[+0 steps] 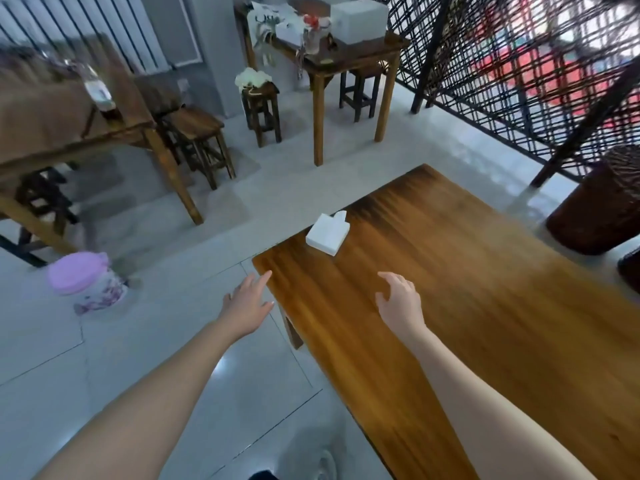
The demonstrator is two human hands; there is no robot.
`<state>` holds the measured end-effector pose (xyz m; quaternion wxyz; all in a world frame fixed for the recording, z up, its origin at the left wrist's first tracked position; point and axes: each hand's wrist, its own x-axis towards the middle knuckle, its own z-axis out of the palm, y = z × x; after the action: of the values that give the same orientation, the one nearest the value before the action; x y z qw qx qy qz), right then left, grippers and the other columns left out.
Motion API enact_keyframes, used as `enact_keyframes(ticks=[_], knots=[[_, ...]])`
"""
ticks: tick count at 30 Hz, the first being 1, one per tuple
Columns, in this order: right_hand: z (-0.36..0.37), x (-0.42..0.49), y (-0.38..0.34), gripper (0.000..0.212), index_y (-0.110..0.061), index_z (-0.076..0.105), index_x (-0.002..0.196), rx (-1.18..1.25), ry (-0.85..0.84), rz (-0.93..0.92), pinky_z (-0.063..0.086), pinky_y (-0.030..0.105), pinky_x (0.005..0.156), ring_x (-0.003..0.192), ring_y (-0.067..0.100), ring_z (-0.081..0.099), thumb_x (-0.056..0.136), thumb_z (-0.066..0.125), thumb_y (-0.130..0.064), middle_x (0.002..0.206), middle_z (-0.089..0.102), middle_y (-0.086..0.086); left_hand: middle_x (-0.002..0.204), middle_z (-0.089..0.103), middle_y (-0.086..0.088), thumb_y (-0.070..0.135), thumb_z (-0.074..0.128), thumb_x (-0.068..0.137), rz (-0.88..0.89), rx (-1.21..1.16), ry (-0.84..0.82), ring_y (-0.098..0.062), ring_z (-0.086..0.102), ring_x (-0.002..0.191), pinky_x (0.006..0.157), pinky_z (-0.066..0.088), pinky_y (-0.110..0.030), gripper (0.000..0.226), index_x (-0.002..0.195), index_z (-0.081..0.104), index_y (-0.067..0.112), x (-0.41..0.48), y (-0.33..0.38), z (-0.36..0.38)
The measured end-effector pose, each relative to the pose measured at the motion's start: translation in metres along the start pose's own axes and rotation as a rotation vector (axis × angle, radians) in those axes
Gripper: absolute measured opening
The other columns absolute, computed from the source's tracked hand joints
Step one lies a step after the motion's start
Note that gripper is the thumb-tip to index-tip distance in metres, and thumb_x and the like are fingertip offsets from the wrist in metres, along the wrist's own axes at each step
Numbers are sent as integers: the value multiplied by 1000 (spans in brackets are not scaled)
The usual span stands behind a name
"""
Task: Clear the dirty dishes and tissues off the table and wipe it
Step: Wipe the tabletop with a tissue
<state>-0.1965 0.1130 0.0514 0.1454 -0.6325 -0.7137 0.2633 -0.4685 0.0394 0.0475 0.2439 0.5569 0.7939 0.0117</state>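
Note:
A long brown wooden table (467,289) runs from the middle to the lower right. A white tissue pack (328,233) with a tissue sticking out lies near the table's far left corner. My left hand (246,303) hovers over the floor just off the table's left corner, fingers straight and spread, holding nothing. My right hand (400,299) hangs over the table's left part, fingers loosely curled, empty. Both hands are a short way in front of the tissue pack. No dishes are visible on this table.
A pink-lidded bin (85,284) stands on the tiled floor at the left. Other wooden tables (349,60) and stools (204,140) stand farther back. A dark wicker chair (595,209) and a black lattice screen (519,71) are at the right.

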Motion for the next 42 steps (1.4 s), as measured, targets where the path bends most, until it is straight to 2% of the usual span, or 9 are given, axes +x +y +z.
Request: enact_keyframes(ticks=[6, 12, 19, 29, 33, 37, 42], knots=[[19, 46, -27, 41, -17, 50, 134, 38, 7, 50, 34, 42, 111, 133, 24, 39, 94, 54, -11, 139, 50, 4, 160, 8, -5, 35, 48, 98, 50, -26, -80, -26, 20, 145, 116, 17, -52, 67, 152, 9, 34, 59, -8, -6], [41, 98, -51, 40, -19, 50, 134, 57, 73, 117, 35, 40, 111, 132, 22, 41, 95, 54, -14, 139, 50, 2, 160, 13, -2, 37, 53, 95, 186, -29, -135, -25, 22, 144, 115, 17, -51, 71, 152, 10, 37, 139, -7, -16], [74, 154, -87, 43, -24, 49, 133, 35, 59, 261, 36, 36, 107, 127, 20, 45, 92, 59, -17, 138, 51, 0, 160, 13, 1, 39, 66, 87, 362, 31, -220, -25, 19, 145, 115, 20, -53, 85, 150, 8, 41, 237, 1, -39], [99, 194, -92, 45, -31, 50, 132, 15, 65, 498, 37, 36, 106, 126, 18, 46, 90, 62, -21, 137, 52, -4, 161, 10, 2, 47, 73, 78, 596, 153, -335, -27, 18, 145, 114, 13, -56, 100, 150, 5, 40, 312, 21, -21], [105, 200, -93, 41, -31, 52, 128, 56, 75, 557, 45, 30, 96, 110, 14, 54, 90, 63, -22, 123, 59, -4, 160, 10, 2, 49, 77, 73, 664, 151, -369, -26, 15, 146, 114, 11, -58, 107, 150, 4, 39, 325, 28, -11], [104, 207, -96, 40, -29, 54, 126, 95, 127, 579, 49, 20, 84, 91, 8, 54, 89, 64, -21, 108, 61, -5, 160, 11, 3, 50, 78, 69, 716, 113, -406, -25, 13, 146, 115, 10, -58, 111, 151, 3, 37, 337, 33, -6], [99, 212, -104, 33, -24, 60, 122, 83, 155, 570, 51, 20, 85, 91, 10, 57, 90, 62, -18, 109, 63, -1, 156, 20, 5, 53, 78, 67, 757, 107, -412, -21, 20, 143, 115, 15, -54, 110, 151, 8, 34, 345, 34, 1]])
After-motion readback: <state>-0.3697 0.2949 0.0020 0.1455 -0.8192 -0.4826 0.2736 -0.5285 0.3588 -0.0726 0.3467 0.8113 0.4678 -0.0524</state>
